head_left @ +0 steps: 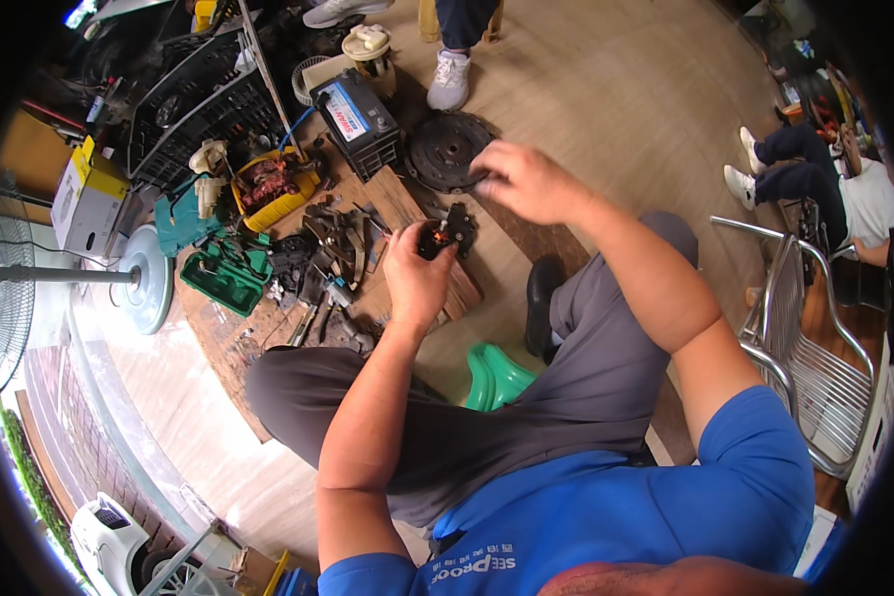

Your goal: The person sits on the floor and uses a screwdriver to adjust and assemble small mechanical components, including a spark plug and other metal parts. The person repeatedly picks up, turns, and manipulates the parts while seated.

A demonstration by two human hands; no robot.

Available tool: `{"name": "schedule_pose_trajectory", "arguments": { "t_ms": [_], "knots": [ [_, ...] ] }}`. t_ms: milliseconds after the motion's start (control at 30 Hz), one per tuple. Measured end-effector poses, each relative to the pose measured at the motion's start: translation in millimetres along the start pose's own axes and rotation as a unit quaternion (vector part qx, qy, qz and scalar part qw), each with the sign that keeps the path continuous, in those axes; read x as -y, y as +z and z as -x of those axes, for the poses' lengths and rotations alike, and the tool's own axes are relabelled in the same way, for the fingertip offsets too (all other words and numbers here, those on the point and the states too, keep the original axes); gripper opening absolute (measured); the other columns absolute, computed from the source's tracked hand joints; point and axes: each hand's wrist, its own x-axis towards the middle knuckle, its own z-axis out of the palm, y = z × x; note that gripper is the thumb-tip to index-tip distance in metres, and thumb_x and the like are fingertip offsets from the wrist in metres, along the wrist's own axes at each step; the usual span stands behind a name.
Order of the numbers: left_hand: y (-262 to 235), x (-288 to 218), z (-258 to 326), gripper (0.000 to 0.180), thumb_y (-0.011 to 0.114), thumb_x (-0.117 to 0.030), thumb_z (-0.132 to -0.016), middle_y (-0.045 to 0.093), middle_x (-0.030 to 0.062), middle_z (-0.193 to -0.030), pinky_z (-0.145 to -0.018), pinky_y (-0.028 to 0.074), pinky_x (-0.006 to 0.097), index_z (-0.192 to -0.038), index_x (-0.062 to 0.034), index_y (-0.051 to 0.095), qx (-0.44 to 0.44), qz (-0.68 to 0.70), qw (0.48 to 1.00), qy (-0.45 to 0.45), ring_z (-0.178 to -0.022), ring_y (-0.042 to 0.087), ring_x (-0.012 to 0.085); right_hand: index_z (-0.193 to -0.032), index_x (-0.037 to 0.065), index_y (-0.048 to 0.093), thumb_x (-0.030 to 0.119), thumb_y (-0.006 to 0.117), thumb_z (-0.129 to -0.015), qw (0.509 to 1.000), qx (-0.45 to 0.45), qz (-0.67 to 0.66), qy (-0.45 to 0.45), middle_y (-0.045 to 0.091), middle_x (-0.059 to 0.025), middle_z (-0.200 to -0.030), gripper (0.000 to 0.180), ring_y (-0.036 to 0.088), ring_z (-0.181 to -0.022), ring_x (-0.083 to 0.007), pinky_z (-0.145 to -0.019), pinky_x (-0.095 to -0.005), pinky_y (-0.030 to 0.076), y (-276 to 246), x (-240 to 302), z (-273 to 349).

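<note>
My left hand (414,283) is closed around a small dark part with a coppery orange middle (440,236), held over a wooden board. Just beyond it a flat black metal piece (461,221) shows, partly covered; whether the two are joined I cannot tell. Up and to the right, my right hand (531,184) is raised apart from the part, near the edge of a round dark clutch-like disc (445,149). Its fingers are bent and smeared by motion, so what they hold, if anything, is unclear.
Left of my hands lie loose tools and metal parts (338,243), an open green case (230,276) and a yellow tray (276,189). A car battery (356,119) stands behind. A green stool (497,377) is between my legs; a metal chair (805,348) stands right. Other people sit nearby.
</note>
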Motion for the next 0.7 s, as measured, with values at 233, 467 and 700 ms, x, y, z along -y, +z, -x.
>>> {"name": "schedule_pose_trajectory", "arguments": {
  "t_ms": [233, 467, 700],
  "knots": [
    [3, -14, 3, 0.051, 0.078, -0.004, -0.076, 0.068, 0.0169, -0.101, -0.081, 0.055, 0.037, -0.122, -0.0018, 0.055, 0.020, 0.036, 0.999, -0.017, -0.092, 0.069, 0.0266, -0.126, 0.000, 0.056, 0.024, 0.071, -0.086, 0.990, 0.122, -0.065, 0.036, 0.066, -0.0265, -0.108, 0.049, 0.064, -0.102, -0.0430, -0.089, -0.0474, 0.051, 35, 29, 8],
    [-3, -7, 6, 0.065, 0.073, -0.006, -0.082, 0.070, 0.0160, -0.101, -0.081, 0.056, 0.037, -0.138, -0.0033, 0.041, 0.052, 0.013, 0.998, -0.015, -0.092, 0.071, 0.0276, -0.108, 0.001, 0.067, 0.027, 0.070, -0.084, 0.983, 0.105, -0.131, 0.075, 0.069, -0.0236, -0.095, 0.036, 0.068, -0.092, -0.0383, -0.080, -0.0433, 0.053, 54, 29, 10],
    [0, -9, 8, 0.066, 0.075, -0.005, -0.080, 0.068, 0.0158, -0.106, -0.080, 0.055, 0.037, -0.137, -0.0031, 0.043, 0.051, 0.011, 0.998, 0.029, -0.092, 0.069, 0.0289, -0.101, 0.001, 0.071, 0.029, 0.071, -0.082, 0.976, 0.058, -0.152, 0.147, 0.070, -0.0216, -0.092, 0.033, 0.070, -0.088, -0.0343, -0.078, -0.0409, 0.054, 62, 27, 13]
  ]
}}
